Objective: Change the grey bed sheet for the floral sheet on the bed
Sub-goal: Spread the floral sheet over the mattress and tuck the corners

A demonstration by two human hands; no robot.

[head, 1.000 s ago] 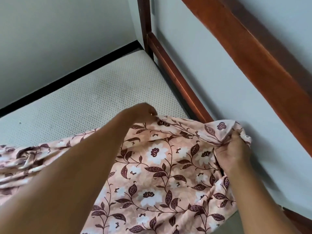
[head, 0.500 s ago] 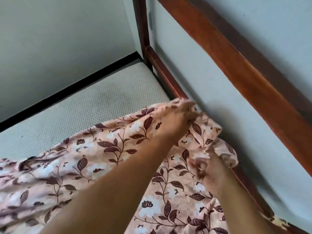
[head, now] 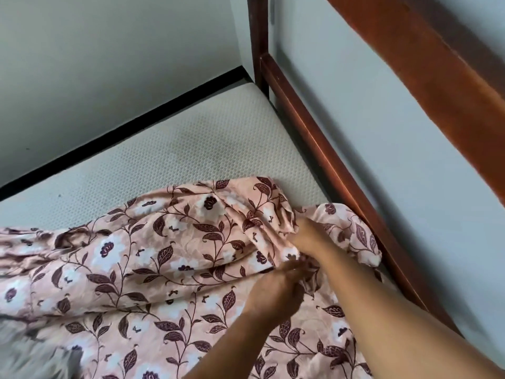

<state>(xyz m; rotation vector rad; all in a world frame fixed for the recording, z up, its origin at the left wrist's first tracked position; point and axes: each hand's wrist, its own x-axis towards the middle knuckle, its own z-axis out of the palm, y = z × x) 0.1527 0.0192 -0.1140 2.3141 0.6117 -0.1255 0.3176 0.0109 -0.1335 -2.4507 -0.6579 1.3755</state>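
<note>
The floral sheet (head: 169, 258) lies bunched and creased across the near part of the bed, on a bare white textured mattress (head: 191, 143); the far part of the mattress is uncovered. The sheet is pink with dark leaves and pale flowers. Its far right portion is heaped in folds just beside the wooden side rail (head: 336, 181), with one fold touching the rail. Both hands work at this heap, close together. The left hand (head: 276, 292) reaches in from the lower centre; its fingers (head: 293, 268) are curled and pinch a fold of the sheet. The right hand (head: 307, 236) reaches in from the lower right, just beyond the left; its fingers curl into the bunched cloth and grip it, the fingertips hidden in the fold. The side rail meets an upright wooden post (head: 257, 39) at the far corner of the bed. A broader wooden rail (head: 426, 72) crosses the upper right. A pale wall (head: 95, 64) stands behind the bed, with a dark strip (head: 136, 127) between it and the mattress. A blurred grey shape (head: 30, 356) sits at the lower left; what it is cannot be told.
</note>
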